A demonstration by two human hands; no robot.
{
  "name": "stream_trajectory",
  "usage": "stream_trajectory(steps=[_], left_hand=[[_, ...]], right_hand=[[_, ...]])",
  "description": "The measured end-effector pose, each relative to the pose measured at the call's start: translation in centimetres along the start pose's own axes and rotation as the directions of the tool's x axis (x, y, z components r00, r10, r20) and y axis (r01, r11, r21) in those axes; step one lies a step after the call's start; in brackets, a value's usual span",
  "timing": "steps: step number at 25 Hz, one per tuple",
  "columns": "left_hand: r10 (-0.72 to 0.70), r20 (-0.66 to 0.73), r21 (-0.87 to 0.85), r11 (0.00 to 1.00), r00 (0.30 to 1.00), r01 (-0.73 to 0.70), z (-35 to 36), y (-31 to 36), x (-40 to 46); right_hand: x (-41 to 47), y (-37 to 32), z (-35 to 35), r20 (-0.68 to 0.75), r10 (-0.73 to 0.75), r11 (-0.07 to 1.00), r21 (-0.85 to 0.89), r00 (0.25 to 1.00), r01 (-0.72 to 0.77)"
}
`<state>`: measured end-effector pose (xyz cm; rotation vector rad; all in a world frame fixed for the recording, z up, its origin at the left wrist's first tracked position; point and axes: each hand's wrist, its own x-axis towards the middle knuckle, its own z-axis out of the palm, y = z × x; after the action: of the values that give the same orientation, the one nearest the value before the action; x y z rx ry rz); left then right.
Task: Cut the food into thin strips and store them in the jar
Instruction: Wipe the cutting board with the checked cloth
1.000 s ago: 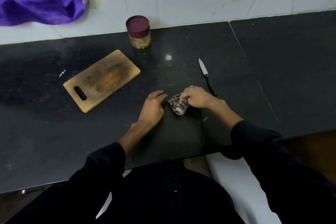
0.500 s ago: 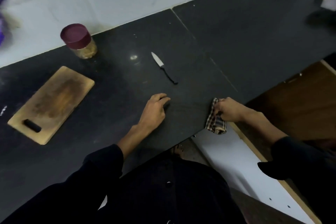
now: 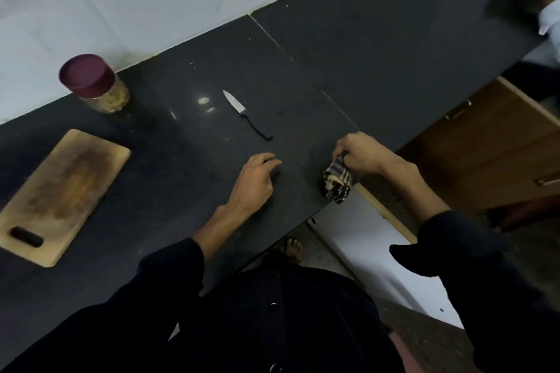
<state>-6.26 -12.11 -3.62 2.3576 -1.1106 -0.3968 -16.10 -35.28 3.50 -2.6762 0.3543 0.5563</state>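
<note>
Seemingly light and limp, the checked cloth [image 3: 337, 183] bunches at the counter [image 3: 378, 48] edge in the right hand's [image 3: 360, 154] pinch, best gripped by its gathered top; left hand [image 3: 253, 180] rests loosely open, lidded jar [image 3: 95, 85] by the wall.

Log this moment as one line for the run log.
left hand: open, resting on black counter | right hand: gripping checkered cloth | steel knife: untouched

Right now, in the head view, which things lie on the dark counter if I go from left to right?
Cutting board → jar → knife → left hand → checked cloth, gripped by the right hand at the counter's edge.
</note>
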Motion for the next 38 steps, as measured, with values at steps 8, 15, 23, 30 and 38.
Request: stream_trajectory(steps=[8, 15, 23, 30, 38], left_hand=[[-0.21, -0.182, -0.025, 0.978, 0.961, 0.209, -4.3, -4.0, -1.8], [-0.363, -0.348, -0.032, 0.926, 0.864, 0.377, -8.4, -7.6, -2.7], [-0.429, -0.364, -0.025, 0.892, 0.827, 0.451, -10.9, -9.9, 2.6], [-0.485, -0.306, 0.008, 0.859, 0.82, 0.511, -13.6, -12.8, 9.4], [-0.481, -0.324, 0.011, 0.859, 0.815, 0.511, -14.3, -15.9, 13.8]], right_hand=[[6.8, -7.3, -0.7, -0.06, -0.168, 0.932, 0.314, 0.984, 0.178], [14.1, -11.8, -1.3, -0.073, -0.133, 0.798, 0.583, 0.988, 0.151], [21.4, -13.3, -3.0, -0.123, 0.038, 0.476, 0.875, 0.992, 0.09], [30.5, -15.8, -6.4, -0.023, 0.153, 0.272, 0.962, 0.988, -0.02], [37.7, -17.2, -6.7, -0.048, 0.121, 0.597, 0.802, 0.991, -0.035]])
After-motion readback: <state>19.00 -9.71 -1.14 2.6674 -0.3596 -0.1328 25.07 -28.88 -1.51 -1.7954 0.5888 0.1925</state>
